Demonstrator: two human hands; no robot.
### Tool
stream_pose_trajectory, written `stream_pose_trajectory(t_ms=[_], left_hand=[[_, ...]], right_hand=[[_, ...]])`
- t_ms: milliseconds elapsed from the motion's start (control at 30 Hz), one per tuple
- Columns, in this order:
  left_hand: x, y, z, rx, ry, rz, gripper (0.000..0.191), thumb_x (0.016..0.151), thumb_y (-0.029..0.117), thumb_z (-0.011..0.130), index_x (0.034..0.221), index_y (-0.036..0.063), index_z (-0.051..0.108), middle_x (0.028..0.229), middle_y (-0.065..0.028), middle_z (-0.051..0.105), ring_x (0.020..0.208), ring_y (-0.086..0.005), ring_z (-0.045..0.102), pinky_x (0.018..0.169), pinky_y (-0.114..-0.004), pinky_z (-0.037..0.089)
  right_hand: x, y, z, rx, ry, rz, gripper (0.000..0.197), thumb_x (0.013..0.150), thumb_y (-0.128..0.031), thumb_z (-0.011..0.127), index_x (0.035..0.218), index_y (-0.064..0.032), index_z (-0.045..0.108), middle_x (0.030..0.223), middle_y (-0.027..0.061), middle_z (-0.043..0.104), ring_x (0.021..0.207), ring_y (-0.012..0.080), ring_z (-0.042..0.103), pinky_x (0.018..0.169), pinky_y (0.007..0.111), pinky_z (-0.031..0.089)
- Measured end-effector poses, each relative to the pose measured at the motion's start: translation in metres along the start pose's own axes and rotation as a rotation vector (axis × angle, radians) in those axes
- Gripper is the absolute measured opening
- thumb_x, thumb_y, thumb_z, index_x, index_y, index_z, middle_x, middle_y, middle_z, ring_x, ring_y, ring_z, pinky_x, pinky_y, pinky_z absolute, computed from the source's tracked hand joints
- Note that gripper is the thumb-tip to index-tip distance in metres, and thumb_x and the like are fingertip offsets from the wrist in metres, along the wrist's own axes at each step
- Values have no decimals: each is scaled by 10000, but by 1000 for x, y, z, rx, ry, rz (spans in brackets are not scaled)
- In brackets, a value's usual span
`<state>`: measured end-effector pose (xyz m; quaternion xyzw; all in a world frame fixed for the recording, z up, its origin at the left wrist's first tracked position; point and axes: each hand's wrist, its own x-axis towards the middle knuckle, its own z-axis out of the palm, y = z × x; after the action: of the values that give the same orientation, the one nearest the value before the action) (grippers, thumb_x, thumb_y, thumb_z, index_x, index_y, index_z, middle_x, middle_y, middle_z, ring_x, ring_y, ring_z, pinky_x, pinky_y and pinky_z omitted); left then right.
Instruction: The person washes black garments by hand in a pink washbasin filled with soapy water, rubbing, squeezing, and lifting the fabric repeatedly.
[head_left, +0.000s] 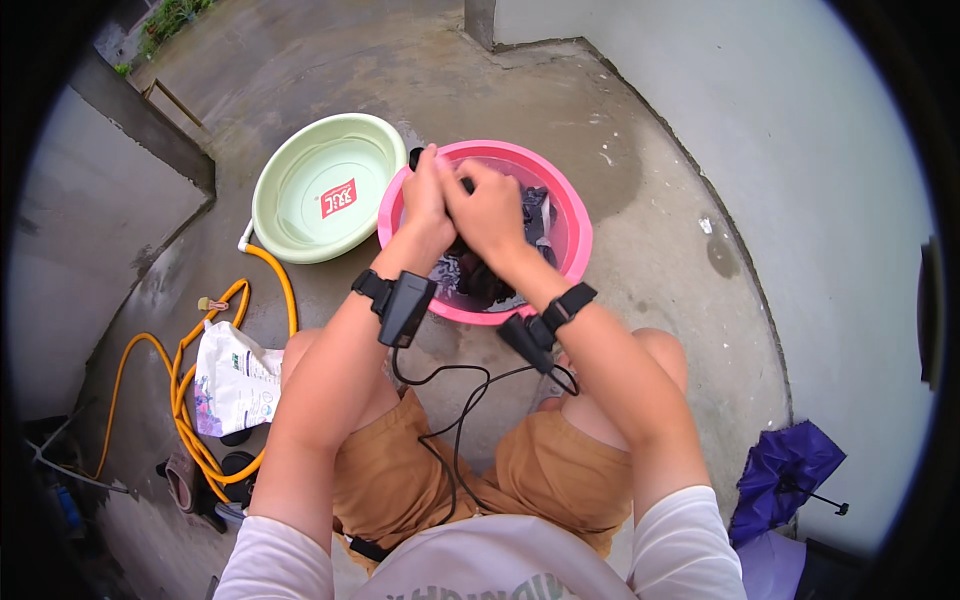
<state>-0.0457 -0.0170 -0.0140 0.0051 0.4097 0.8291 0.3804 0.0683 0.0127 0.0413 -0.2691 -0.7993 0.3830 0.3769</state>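
Observation:
Both hands are together over the left part of a pink plastic basin (576, 232). My left hand (426, 196) grips dark wet-looking cloth (415, 157), a bit of which sticks out past the fingers. Pressed against it, my right hand (491, 210) is closed on the same cloth, which also shows between its fingers; the fingertips are slightly blurred. Below the hands, dark clothes (480, 279) lie in water in the basin, one with a pale strip at the right. My forearms hide part of the load. Each wrist wears a black strapped device with a cable.
Left of the pink basin, a pale green basin (296, 176) holds clear water. A yellow hose (289, 281) coils on the wet concrete near a white printed bag (236, 382) and shoes (184, 484). A purple umbrella (784, 472) lies by the right wall (847, 247).

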Motion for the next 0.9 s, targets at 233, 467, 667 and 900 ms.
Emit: stream_pose_trajectory(t_ms=[233,467,667,900], left_hand=[[-44,-13,48,38,123,-147,175,940,293,576,910,124,612,802,-28,638,731,-185,638,676,-363,539],[2,11,-11,-161,-88,-83,232,921,270,603,752,148,501,661,2,491,589,-175,522,589,-364,482],[-37,-10,43,-8,108,-49,234,926,279,623,931,47,653,830,-32,651,739,-154,631,629,-345,501],[-47,-13,41,206,82,10,165,949,240,611,954,77,636,853,-52,655,764,-183,657,706,-338,538]], right_hand=[[17,35,-20,-52,20,82,420,949,-399,584,815,-35,745,726,247,658,691,448,667,621,511,529],[-4,-14,2,-39,-21,-149,406,929,-405,622,803,-42,753,679,251,642,683,434,671,656,504,536],[16,20,-18,-129,-21,26,472,992,-397,520,780,-39,742,681,245,650,661,439,668,627,520,538],[19,27,-30,-193,-122,127,421,961,-343,511,769,-35,725,738,236,668,716,444,672,663,535,541]])
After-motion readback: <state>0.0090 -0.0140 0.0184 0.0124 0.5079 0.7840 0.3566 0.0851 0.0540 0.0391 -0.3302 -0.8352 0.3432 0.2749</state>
